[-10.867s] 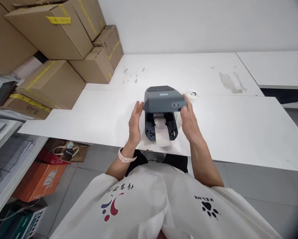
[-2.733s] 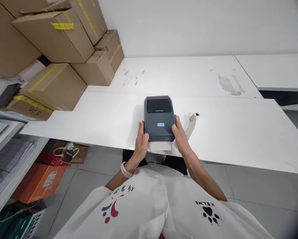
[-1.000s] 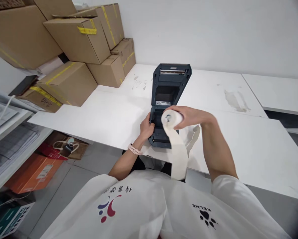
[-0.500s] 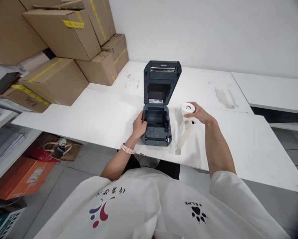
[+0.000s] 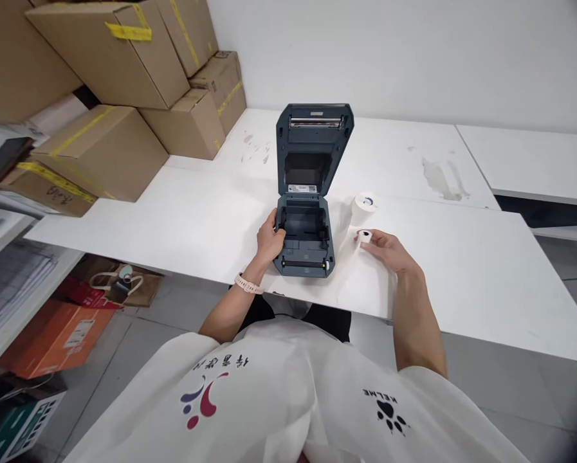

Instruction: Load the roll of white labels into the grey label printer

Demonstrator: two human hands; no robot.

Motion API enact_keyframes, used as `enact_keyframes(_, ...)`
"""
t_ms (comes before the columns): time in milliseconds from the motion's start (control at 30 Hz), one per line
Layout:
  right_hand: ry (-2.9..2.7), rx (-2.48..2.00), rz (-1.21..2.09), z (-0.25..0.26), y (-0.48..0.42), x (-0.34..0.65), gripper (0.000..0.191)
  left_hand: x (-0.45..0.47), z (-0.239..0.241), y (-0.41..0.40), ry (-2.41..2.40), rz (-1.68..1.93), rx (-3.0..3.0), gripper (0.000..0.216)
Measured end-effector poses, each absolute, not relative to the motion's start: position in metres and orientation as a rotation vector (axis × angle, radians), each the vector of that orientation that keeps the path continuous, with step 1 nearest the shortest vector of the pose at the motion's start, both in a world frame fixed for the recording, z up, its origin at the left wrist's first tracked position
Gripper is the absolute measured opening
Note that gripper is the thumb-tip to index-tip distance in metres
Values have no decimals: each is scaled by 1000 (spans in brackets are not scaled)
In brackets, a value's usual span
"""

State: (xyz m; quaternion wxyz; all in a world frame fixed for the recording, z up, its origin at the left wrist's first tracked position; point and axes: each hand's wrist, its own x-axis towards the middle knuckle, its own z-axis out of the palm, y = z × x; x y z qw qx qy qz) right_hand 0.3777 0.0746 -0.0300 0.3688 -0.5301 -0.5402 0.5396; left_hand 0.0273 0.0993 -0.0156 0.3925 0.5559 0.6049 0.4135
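Note:
A dark grey label printer (image 5: 303,247) stands on the white table with its lid (image 5: 312,138) raised, and its roll bay looks empty. My left hand (image 5: 270,242) grips the printer's left side, thumb over the rim. My right hand (image 5: 389,249) pinches a small label roll (image 5: 364,236) with a dark hole in its core, just right of the printer. Behind that hand stands a larger white label roll (image 5: 364,204) with a blue-ringed core, untouched. A pale strip of paper (image 5: 347,254) lies between the printer and the small roll.
Cardboard boxes (image 5: 102,151) with yellow tape are stacked at the table's left. A white wall (image 5: 389,58) rises behind. To the right, the table (image 5: 462,270) borders a gap beside another white surface. Below left are shelves and an orange box (image 5: 51,337).
My right hand has let go of the larger label roll, moved nearer to me and taken hold of the small roll. My left hand stays on the printer. The view has shifted slightly.

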Motion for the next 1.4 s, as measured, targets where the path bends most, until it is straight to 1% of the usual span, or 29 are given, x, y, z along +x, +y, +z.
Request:
enact_keyframes(100,-1551,-1122,1489,1,79,349,65,27,-19,100,1509,1056,1391,82)
enact_keyframes(167,-1771,-1003,1418,32,86,324,65,27,-22,102,1515,1055,1389,82)
enact_keyframes(233,-2067,-1021,1192,60,95,293,54,27,-23,103,1535,1059,1390,83)
enact_keyframes(300,-2360,-1147,837,78,107,257,43,27,-22,103,1541,1068,1390,84)
enact_keyframes(400,-2722,-1417,406,78,128,210,40,28,-20,101,1533,1076,1403,81)
enact_keyframes(467,-2832,-1535,283,68,137,192,40,28,-20,101,1531,1084,1412,79)
enact_keyframes(600,-2833,-1546,231,55,128,189,41,28,-21,101,1522,1095,1395,80)
enact_keyframes(800,-2526,-1266,321,41,52,209,38,29,-20,97,1435,1137,1368,77)
enact_keyframes(1000,-2307,-1242,274,8,-4,208,41,32,-15,95,1338,1113,1304,76)
enact_keyframes(1067,-2315,-1237,260,2,-9,206,47,33,-11,94,1325,1123,1278,76)
enact_keyframes(1167,-2358,-1229,234,-1,-11,205,65,33,-7,92,1317,1129,1235,74)
enact_keyframes(1200,-2368,-1234,222,-1,-11,204,69,33,-6,92,1316,1126,1228,74)
enact_keyframes(1400,-2375,-1296,205,-2,-11,204,58,33,-10,94,1304,1128,1251,75)
